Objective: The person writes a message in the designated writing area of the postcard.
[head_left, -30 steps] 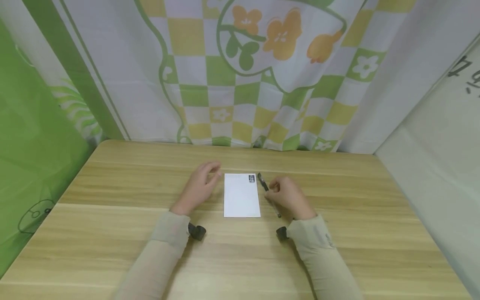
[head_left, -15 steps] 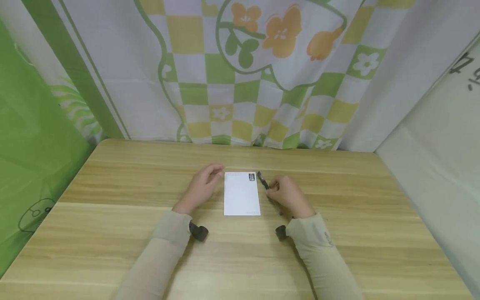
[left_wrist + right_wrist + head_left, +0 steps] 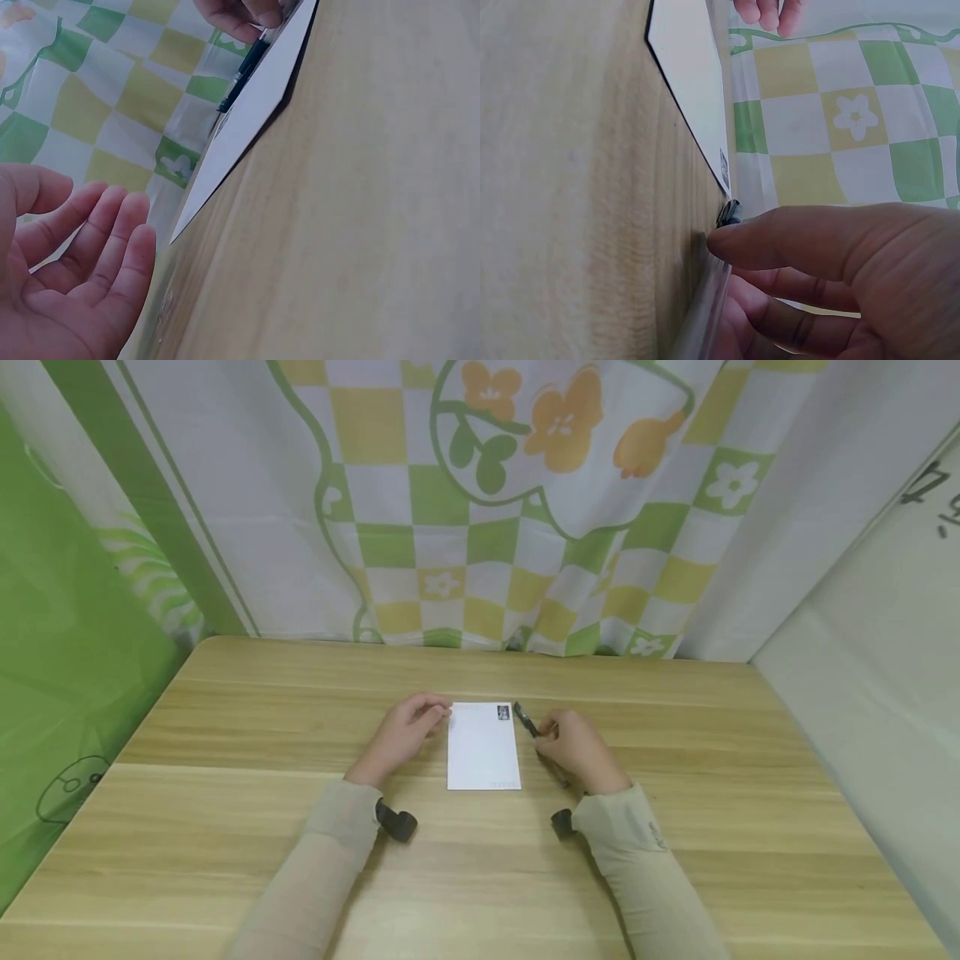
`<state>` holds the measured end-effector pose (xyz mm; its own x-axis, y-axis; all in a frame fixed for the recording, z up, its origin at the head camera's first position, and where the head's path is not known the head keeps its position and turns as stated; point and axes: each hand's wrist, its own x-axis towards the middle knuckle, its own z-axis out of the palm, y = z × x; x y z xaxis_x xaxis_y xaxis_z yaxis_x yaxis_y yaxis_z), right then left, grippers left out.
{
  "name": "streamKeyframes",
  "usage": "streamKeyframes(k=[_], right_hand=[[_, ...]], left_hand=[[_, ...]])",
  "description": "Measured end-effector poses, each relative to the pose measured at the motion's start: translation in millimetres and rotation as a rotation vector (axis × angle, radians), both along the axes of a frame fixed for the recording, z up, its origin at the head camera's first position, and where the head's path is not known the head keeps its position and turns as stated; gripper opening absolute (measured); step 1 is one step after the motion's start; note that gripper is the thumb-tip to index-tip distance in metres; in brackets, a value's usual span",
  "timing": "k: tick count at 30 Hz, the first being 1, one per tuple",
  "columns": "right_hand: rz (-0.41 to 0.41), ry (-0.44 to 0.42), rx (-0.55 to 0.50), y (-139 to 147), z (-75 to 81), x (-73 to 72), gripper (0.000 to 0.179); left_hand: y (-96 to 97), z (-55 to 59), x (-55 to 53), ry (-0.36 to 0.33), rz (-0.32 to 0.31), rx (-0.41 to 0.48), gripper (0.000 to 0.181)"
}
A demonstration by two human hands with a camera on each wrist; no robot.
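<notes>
A white card like a postcard, with a small dark stamp-like picture in its upper right corner, lies upright to me mid-table. My left hand is at its upper left corner; in the left wrist view its fingers are loosely bent and hold nothing. On the card's right, my right hand pinches a pen between thumb and fingers around its middle. The pen slants with its dark capped end away from me. In the right wrist view its clear barrel shows below the thumb, close over the table.
The wooden table stretches to both sides and ends at a checkered curtain behind. A green cloth hangs at the left, a pale wall stands at the right. Black cameras are strapped to both wrists.
My left hand has moved right, from beside the card to its upper left corner. The right fingers have closed onto the pen, whose near end has shifted slightly right.
</notes>
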<state>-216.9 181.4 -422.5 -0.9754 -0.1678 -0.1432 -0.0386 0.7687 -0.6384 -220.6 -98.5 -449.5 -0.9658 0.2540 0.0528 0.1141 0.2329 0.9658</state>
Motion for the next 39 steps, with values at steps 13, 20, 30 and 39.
streamKeyframes(k=[13, 20, 30, 39], right_hand=[[0.009, 0.010, -0.015, 1, 1.2, -0.7, 0.018], [0.033, 0.035, -0.033, -1, 3.1, -0.5, 0.018], [0.088, 0.065, -0.132, -5, 3.7, 2.2, 0.017], [0.105, 0.012, -0.242, -8, 2.7, 3.1, 0.021]], left_hand=[[6.4, -4.5, -1.8, -0.115, -0.017, 0.123, 0.029], [7.6, -4.9, -1.6, -0.130, -0.039, 0.131, 0.030], [9.0, -4.0, -0.7, -0.141, -0.059, 0.138, 0.030], [10.4, -4.4, -0.6, -0.162, -0.057, 0.162, 0.031]])
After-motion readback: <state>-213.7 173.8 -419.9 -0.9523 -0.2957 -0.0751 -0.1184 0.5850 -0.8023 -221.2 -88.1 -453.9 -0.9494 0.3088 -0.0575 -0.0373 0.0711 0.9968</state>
